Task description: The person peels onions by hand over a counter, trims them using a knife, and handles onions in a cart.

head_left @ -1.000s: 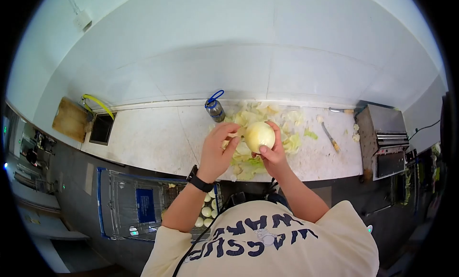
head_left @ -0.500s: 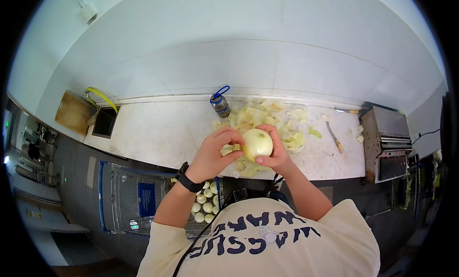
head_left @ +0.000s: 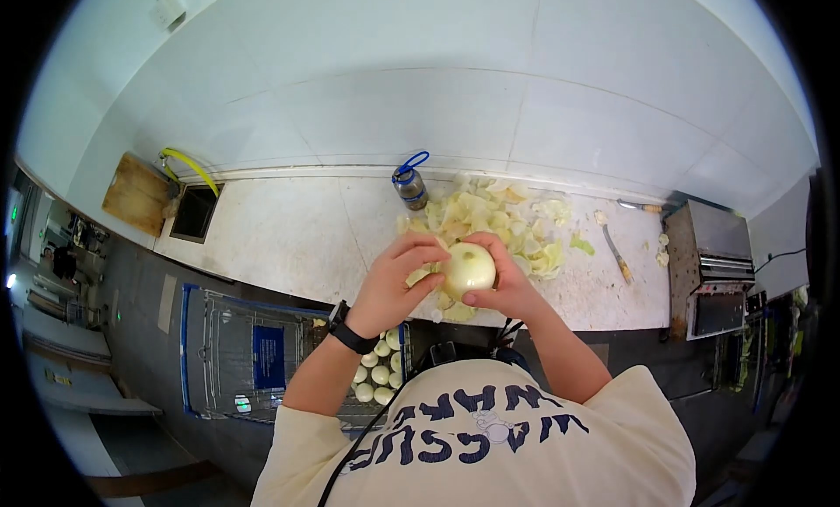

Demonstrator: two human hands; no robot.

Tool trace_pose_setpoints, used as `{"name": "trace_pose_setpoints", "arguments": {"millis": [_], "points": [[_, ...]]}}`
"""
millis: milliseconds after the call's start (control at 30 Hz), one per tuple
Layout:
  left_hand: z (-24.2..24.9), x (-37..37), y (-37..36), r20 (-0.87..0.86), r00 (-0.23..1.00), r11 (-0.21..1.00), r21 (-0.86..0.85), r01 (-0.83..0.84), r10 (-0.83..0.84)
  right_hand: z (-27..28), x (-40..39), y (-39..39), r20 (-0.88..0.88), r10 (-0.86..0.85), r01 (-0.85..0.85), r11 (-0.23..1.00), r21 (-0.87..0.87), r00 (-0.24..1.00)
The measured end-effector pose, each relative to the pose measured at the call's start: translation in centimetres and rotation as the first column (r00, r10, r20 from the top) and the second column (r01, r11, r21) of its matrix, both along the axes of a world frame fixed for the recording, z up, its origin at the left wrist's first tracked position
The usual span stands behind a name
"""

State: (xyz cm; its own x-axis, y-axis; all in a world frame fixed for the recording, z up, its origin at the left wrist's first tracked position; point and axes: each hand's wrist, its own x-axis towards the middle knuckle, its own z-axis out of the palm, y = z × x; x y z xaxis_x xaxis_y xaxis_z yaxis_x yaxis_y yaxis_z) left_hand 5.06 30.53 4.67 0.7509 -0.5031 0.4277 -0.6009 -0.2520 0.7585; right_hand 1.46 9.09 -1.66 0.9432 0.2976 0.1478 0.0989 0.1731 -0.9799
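A peeled, pale yellow-white onion [head_left: 470, 271] is held above the counter's front part. My right hand [head_left: 506, 284] wraps round its right side, fingers behind and thumb across the front. My left hand [head_left: 398, 279], with a black watch on the wrist, is curled against the onion's left side, fingertips and thumb touching it. Whether a bit of skin is pinched there I cannot make out. Just behind the hands lies a heap of onion peels [head_left: 490, 216] on the white counter [head_left: 297, 236].
A bottle [head_left: 409, 190] with a blue loop stands left of the peels. Two knives lie to the right, one a curved knife [head_left: 617, 253], near a metal appliance [head_left: 710, 253]. A small sink [head_left: 194, 214] is at left. Below stands a blue-rimmed cart [head_left: 227, 349] holding several onions [head_left: 382, 376].
The onion stays between both hands and has turned slightly. My left fingers have shifted a little on its left side. The camera view has moved slightly.
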Motion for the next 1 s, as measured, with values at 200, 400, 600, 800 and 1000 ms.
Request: {"name": "trace_pose_setpoints", "arguments": {"millis": [200,400,600,800,1000], "points": [[-0.7,-0.4,0.7,-0.011,1.000,0.988,0.155,0.015,-0.013,-0.4,-0.1,0.3,-0.082,-0.088,0.094,0.993,0.076,0.993],[-0.8,0.3,0.8,-0.166,0.978,0.990,0.042,0.138,-0.129,-0.4,-0.2,0.0,0.004,-0.053,0.053,0.999,-0.003,0.999],[-1.4,0.4,1.4,-0.180,0.965,0.979,0.031,0.200,-0.191,-0.4,-0.3,-0.1,0.052,0.026,-0.024,0.999,-0.045,0.998],[-2.1,-1.1,0.7,0.199,0.980,0.999,0.038,0.011,-0.018,0.9,-0.9,0.6,-0.142,-0.006,0.033,0.981,0.194,0.990],[-3.9,-1.4,0.7,0.338,0.941,0.980,-0.189,0.063,0.005,-0.8,-0.7,1.2,-0.400,0.036,0.220,0.788,0.575,0.916]]}}
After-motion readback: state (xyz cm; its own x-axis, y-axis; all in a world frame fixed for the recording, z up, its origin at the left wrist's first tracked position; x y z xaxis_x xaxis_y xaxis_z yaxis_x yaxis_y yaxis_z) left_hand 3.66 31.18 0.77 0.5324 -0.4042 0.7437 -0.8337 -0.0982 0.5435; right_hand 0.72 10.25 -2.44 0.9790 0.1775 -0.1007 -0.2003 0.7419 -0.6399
